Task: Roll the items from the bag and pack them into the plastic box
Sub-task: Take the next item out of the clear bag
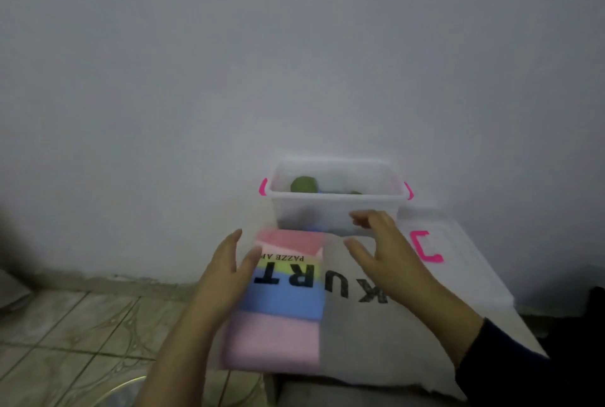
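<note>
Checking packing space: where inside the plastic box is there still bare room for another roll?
In the plastic box, the right part beyond the green roll looks mostly bare. The left and middle are taken. Its floor is blurred through the wall.

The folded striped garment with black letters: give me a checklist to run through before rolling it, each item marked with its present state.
1. Folded garment with pink, yellow and blue stripes and black letters lies flat on the table: ok.
2. Left hand at its left edge, fingers straight, no grip: ok.
3. Right hand hovers above the garment's grey half, fingers relaxed, holding nothing: ok.
4. Clear plastic box with pink handles stands open just beyond the garment: ok.
5. Room left in the box beside the green rolled item: cannot tell.
6. White lid with pink clip lies to the right, off the box: ok.
</note>
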